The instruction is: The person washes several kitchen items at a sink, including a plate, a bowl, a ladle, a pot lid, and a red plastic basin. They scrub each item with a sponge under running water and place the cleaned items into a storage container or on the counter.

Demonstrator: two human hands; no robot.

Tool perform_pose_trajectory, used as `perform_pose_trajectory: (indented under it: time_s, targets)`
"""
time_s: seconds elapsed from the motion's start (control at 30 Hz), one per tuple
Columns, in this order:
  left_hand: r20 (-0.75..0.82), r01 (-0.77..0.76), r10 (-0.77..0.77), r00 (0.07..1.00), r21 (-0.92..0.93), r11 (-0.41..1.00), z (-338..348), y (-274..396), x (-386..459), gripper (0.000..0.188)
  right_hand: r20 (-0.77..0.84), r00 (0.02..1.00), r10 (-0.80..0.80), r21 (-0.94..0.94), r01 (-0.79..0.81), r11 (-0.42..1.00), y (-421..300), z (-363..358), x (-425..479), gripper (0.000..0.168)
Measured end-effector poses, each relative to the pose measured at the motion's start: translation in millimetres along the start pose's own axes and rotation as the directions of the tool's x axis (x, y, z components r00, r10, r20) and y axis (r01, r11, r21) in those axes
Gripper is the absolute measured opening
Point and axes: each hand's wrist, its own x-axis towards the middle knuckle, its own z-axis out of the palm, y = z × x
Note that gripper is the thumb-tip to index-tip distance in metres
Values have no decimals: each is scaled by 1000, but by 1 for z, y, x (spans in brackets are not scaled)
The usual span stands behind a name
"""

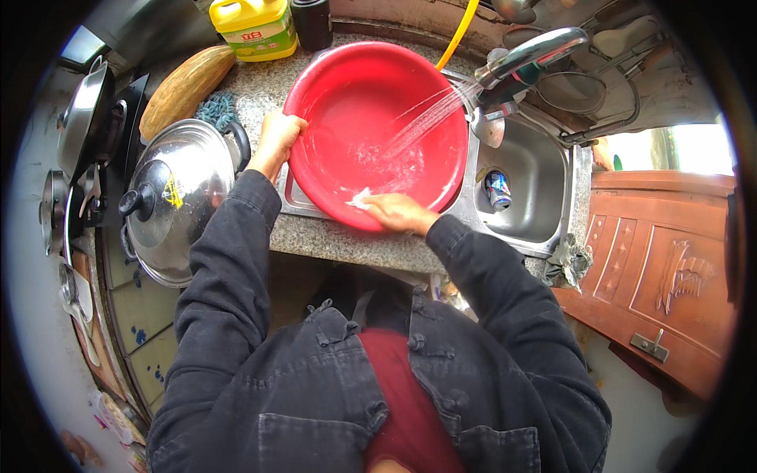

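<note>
A large red plastic basin is tilted over the left bowl of a steel double sink. My left hand grips its rim on the left, with the fingertips curled over the inside. At the near rim, my right hand holds a small white wad against the inner wall; its material is too blurred to tell. From the chrome faucet at the upper right, a spray of water falls into the basin and splashes on its bottom.
A crumpled drink can lies in the right sink bowl. Left of the basin are a lidded steel pot, a long tan gourd and a blue-green scrubber. A yellow detergent jug stands behind. Strainers and ladles hang at right.
</note>
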Motion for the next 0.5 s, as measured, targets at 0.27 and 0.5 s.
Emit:
perform_pose_trajectory:
  time_s: [0.27,0.5]
  targets:
    - [31,-251,249,968,140,958,5,20,3,22,-145,986,-81,-776,-63,628,69,-97,-39,33]
    - [-220,-340,303,927,-156,927,28,-22,-62,26,-271,961,44,-84,-69,994,-20,7,-10,42]
